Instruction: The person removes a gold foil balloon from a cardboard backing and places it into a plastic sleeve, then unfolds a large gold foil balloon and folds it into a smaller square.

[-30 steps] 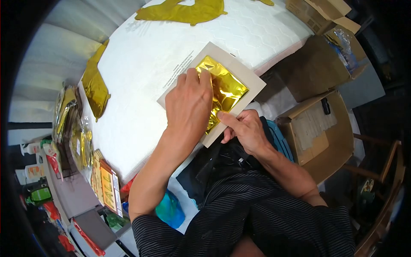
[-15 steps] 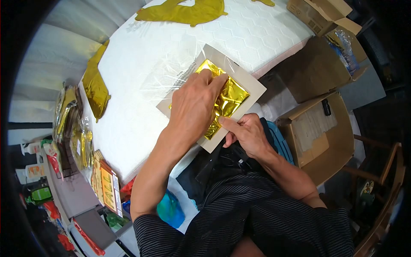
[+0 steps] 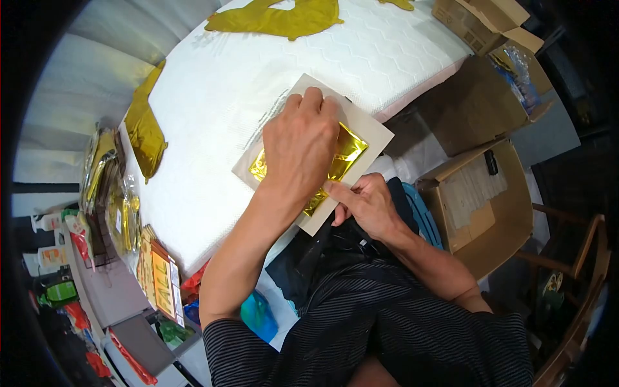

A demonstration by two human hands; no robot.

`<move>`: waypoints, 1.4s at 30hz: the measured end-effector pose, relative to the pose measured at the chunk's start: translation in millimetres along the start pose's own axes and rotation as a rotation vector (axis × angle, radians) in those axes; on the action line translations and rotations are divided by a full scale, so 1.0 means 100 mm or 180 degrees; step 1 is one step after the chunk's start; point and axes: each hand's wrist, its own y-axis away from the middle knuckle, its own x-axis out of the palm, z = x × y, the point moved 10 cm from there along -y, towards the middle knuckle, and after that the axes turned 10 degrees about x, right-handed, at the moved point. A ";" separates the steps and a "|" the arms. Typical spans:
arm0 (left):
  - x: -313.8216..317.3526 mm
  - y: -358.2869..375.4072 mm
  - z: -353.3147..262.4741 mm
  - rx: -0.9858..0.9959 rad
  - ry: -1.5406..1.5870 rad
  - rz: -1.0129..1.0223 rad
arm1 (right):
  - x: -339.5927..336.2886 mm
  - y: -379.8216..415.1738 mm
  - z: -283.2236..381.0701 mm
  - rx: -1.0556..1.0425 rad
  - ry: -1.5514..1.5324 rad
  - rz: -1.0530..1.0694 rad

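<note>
A grey-white card lies tilted over the near edge of the white mattress, with a folded sheet of shiny gold foil on it. Across the foil reaches my left hand, its fingers curled downward and closed. The fingertips and whatever they grip are hidden beneath the knuckles. My right hand pinches the card's lower right side, thumb pressed on top at the foil's edge and the other fingers curled below. Small printed lines show beside the card's upper left edge.
Flat gold foil balloons lie at the mattress's far side, with another at its left edge. Packaged gold foil pieces stand at left near a yellow lettered pack. An open cardboard box sits at right.
My left hand has moved up and slightly right over the foil, its fingers curling more. Clear film left of the card no longer shows. The card has shifted slightly left and down.
</note>
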 end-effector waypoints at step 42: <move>-0.05 0.37 -0.05 -0.0313 0.0082 0.0600 | -0.14 0.03 0.07 -0.0046 -0.0816 -0.0384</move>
